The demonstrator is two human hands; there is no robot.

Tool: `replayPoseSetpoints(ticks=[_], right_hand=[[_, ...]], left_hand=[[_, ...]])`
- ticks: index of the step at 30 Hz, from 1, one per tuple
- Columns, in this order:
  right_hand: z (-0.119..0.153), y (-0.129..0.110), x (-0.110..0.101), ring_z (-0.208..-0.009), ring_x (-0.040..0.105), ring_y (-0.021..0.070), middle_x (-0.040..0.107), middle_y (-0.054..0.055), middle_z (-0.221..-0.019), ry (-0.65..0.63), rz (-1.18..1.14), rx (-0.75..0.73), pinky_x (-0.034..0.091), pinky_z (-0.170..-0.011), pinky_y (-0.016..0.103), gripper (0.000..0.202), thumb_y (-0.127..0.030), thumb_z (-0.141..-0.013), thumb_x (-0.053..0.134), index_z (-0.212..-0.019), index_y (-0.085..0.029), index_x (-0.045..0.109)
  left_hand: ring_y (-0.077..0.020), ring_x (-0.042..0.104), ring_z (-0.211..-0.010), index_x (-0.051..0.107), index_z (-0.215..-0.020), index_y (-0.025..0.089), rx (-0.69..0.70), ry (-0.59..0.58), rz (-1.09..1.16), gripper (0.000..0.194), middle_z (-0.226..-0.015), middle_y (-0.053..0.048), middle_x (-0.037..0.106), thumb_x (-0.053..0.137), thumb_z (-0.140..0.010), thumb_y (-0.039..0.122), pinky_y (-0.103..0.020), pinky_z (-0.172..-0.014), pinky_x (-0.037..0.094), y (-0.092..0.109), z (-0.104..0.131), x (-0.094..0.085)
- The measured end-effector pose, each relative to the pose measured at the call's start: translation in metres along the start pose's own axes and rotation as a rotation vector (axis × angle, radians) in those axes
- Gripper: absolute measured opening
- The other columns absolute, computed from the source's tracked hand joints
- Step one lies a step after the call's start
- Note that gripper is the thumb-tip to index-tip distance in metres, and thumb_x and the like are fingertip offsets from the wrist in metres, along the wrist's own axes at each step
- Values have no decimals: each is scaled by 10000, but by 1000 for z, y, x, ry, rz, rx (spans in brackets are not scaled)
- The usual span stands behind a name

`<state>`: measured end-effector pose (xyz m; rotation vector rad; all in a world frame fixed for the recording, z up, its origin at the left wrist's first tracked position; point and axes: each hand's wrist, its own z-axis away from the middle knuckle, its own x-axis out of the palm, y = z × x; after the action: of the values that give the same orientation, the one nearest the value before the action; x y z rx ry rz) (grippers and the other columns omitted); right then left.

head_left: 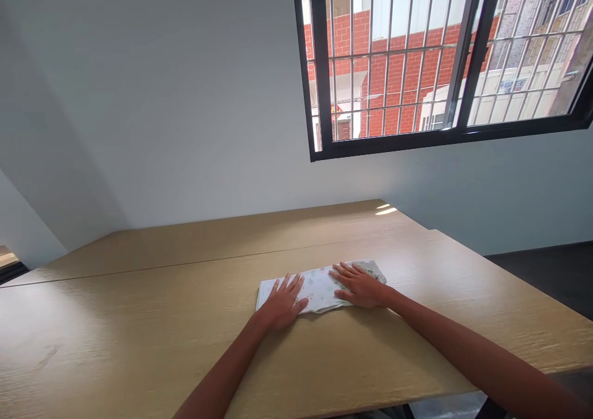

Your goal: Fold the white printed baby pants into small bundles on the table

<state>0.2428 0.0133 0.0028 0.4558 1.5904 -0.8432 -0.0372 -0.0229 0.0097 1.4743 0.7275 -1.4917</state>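
Observation:
A white folded cloth point(319, 290) with a small printed pattern lies flat on the wooden table point(152, 326). On its left part rests my left hand point(282, 303), palm down with the fingers spread. My right hand point(359, 285) lies flat over the cloth's right part, its fingers also apart. The cloth's right end has a greyish patterned patch. Parts of the cloth beneath both palms are hidden. Neither hand grips anything.
A seam point(185, 264) runs across the table towards the back. Behind it stands a plain wall point(199, 110) with a barred, dark-framed window point(393, 144) at the upper right. The table's right edge slopes down towards the dark floor point(551, 277).

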Motion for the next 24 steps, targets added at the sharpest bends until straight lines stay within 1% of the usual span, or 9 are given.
replayPoseSetpoints(ticks=[3,6,11,15,18,19,21,23,24], right_hand=[[0,2,1,-1423,64,292,111,123,-1547,-6,19,67,58,-1139,493,770,-677,-926,179,-1502,-167,168],[-1,6,3,-1419,81,310,133,141,-1543,9,56,123,65,-1131,507,797,-689,-915,165,-1498,-147,190],[-2,19,5,-1405,140,332,226,145,-1522,75,126,189,47,-1119,534,793,-707,-894,192,-1468,-169,295],[-1,35,0,-1405,130,342,238,128,-1520,81,146,276,9,-1102,578,759,-695,-890,218,-1454,-198,324],[2,46,-7,-1403,136,343,254,120,-1515,79,137,341,55,-1094,584,726,-668,-887,277,-1442,-204,339],[2,49,-10,-1392,171,349,283,127,-1502,83,134,360,86,-1085,588,707,-654,-886,297,-1426,-203,362],[4,54,-15,-1331,302,361,396,152,-1430,100,131,386,145,-1055,601,643,-620,-883,339,-1355,-198,448],[5,57,-20,-1216,439,358,530,164,-1289,123,132,399,190,-1025,599,541,-574,-872,401,-1223,-189,547],[6,58,-23,-1158,483,352,576,161,-1214,136,132,404,213,-1010,589,486,-548,-860,438,-1152,-185,579]], left_hand=[[-294,7,-1433,93,-1511,169,-56,-24,2,712,-1556,-51,60,169,-944,593,-503,-1147,81,-4,2,-3],[-297,26,-1433,118,-1509,192,-98,-27,2,702,-1553,-59,81,195,-936,590,-522,-1135,95,-9,5,-6],[-277,81,-1433,162,-1500,175,-133,-24,-5,693,-1548,-90,122,232,-931,565,-497,-1137,122,-11,8,-11],[-274,84,-1433,170,-1495,139,-158,-22,-3,714,-1547,-110,112,242,-929,568,-481,-1141,137,-7,10,-13],[-275,92,-1432,200,-1485,119,-171,-6,-16,713,-1545,-126,124,262,-928,561,-469,-1142,153,-6,11,-14],[-280,103,-1431,230,-1475,115,-173,8,-31,707,-1543,-136,141,279,-925,558,-470,-1140,161,-6,11,-14],[-288,160,-1419,316,-1436,127,-143,51,-69,664,-1528,-147,209,319,-920,545,-472,-1131,189,-8,11,-15],[-282,271,-1378,417,-1364,167,-62,92,-94,573,-1486,-133,323,347,-920,523,-451,-1108,249,-10,11,-17],[-274,334,-1341,460,-1320,187,-19,105,-98,523,-1451,-119,383,353,-922,510,-432,-1088,288,-10,12,-18]])
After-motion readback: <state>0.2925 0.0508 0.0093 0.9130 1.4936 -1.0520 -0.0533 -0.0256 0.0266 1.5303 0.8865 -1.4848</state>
